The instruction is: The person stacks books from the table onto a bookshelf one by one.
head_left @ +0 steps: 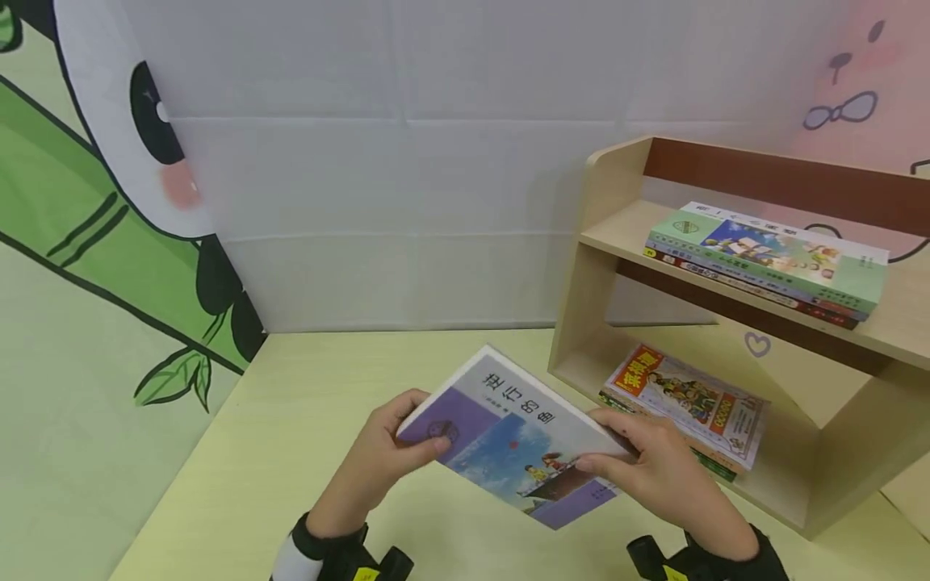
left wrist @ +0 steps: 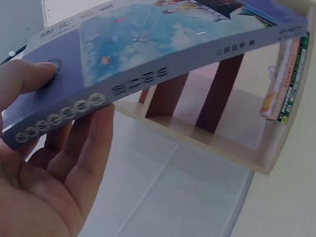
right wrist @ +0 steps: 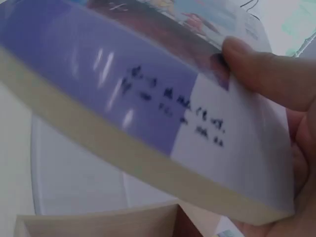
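Note:
A paperback book [head_left: 508, 440] with a white and purple cover and a blue sky picture is held up between both hands, tilted. At its left end the left hand [head_left: 392, 452] grips it, thumb on the cover and fingers underneath. The right hand [head_left: 657, 468] pinches the opposite end, its thumb lying on the cover near the corner. In the left wrist view the printed spine [left wrist: 143, 81] faces the camera. The right wrist view shows the pale page edges [right wrist: 148, 177] of the closed book.
On the right stands a two-level wooden shelf [head_left: 581, 307]. Its upper board carries a stack of books [head_left: 770, 258]; another stack [head_left: 683, 403] lies on the lower level. The pale yellow table [head_left: 305, 403] meets a wall covering [head_left: 392, 266] printed with cartoon figures.

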`<state>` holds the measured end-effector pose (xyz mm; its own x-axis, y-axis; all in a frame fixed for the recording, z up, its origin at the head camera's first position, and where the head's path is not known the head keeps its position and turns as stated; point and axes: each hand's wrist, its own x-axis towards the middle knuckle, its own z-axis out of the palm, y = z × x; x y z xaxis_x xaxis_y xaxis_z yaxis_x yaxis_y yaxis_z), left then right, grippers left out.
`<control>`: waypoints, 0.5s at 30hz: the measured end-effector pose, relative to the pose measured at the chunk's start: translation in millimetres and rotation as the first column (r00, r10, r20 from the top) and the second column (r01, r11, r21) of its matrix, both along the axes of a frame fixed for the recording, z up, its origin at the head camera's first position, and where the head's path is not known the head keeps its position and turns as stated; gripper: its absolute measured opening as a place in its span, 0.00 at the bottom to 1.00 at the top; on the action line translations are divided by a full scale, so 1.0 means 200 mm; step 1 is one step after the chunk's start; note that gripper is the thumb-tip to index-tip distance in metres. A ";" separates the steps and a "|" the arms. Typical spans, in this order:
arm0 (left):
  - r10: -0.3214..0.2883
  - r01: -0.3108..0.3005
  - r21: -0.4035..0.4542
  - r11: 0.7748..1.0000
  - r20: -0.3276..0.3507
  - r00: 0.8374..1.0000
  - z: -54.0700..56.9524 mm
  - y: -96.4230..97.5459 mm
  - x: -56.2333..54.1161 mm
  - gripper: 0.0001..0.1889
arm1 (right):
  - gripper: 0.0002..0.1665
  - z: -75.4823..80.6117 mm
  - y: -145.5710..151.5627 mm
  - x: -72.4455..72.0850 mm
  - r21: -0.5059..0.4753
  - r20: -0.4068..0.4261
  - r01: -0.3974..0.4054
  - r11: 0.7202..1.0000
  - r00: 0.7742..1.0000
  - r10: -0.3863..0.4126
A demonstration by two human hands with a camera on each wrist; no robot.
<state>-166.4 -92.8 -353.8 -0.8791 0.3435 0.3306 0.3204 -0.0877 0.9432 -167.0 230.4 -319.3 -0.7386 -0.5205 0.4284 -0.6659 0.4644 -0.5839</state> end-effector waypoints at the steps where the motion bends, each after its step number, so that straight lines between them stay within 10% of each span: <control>1: -0.017 0.016 -0.048 0.999 -0.020 1.000 -0.03 0.00 0.01 0.17 | 0.22 0.01 0.01 0.01 0.033 -0.052 0.040 0.999 0.998 -0.038; 5: -0.048 0.039 -0.159 0.987 -0.058 0.997 -0.17 0.06 0.07 0.25 | 0.20 0.04 0.00 0.06 0.112 -0.250 0.080 0.990 0.967 -0.050; 10: 0.003 0.002 -0.081 0.997 0.058 0.998 -0.38 0.15 0.15 0.24 | 0.16 0.03 -0.03 0.09 0.132 -0.493 0.128 0.983 0.869 -0.047; 12: 0.030 -0.027 -0.052 0.998 0.063 0.998 -0.42 0.17 0.18 0.24 | 0.17 0.02 -0.04 0.09 0.107 -0.555 0.135 0.985 0.830 -0.054; 15: 0.072 -0.072 -0.034 0.997 0.001 0.997 -0.43 0.19 0.18 0.23 | 0.24 0.01 -0.03 0.10 0.027 -0.549 0.152 0.988 0.828 -0.112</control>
<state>-130.2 -55.7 -440.2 -0.9025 0.2906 0.3180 0.3229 -0.0324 0.9459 -146.9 224.5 -317.5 -0.4592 -0.4770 0.7494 -0.7961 0.5952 -0.1091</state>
